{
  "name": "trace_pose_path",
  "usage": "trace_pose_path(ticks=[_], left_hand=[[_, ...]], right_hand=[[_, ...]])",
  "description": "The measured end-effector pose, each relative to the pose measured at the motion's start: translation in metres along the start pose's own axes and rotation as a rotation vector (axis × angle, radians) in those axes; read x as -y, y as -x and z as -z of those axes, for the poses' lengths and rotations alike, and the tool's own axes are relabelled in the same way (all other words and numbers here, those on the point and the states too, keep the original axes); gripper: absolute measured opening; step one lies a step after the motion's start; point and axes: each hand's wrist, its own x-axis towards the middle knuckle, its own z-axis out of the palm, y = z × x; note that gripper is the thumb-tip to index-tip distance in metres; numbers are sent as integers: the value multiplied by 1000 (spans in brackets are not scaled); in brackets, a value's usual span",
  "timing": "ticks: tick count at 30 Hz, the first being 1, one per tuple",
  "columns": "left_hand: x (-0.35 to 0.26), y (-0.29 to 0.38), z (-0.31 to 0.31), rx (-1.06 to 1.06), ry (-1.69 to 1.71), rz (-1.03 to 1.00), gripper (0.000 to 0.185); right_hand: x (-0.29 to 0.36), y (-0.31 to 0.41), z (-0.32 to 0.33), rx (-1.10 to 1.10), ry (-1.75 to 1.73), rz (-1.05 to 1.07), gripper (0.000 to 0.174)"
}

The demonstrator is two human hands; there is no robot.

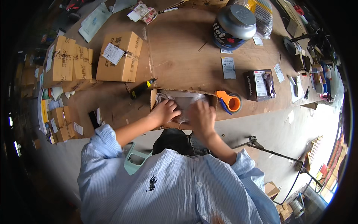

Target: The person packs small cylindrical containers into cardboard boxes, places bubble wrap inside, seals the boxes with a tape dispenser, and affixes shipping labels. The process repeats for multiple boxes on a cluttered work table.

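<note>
An open cardboard box (153,101) sits at the table's near edge in front of me. Inside it lies something wrapped in clear crumpled plastic (183,101); what the wrapping covers is hard to make out. My left hand (167,111) reaches over the box's near left side, its curled fingers touching the plastic. Over the right part of the box is my right hand (203,116), blurred by motion, with its fingertips at the plastic. Whether either hand grips the wrapping is not clear.
An orange tape dispenser (232,103) stands just right of the box. A yellow-and-black utility knife (142,88) lies beyond its left corner. Taped cartons (119,65) stand to the left. On the right are a dark box (258,85), a large silver-lidded jar (233,26) and shipping labels (228,68).
</note>
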Motion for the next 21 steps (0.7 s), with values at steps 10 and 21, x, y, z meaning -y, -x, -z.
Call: trace_pose_path(ticks=[10, 21], left_hand=[[-3, -6, -7, -84, -15, 491, 46], [-69, 57, 50, -686, 640, 736, 92]], right_hand=[[-27, -65, -43, 491, 154, -50, 19], [-48, 14, -25, 145, -1094, -312, 16]])
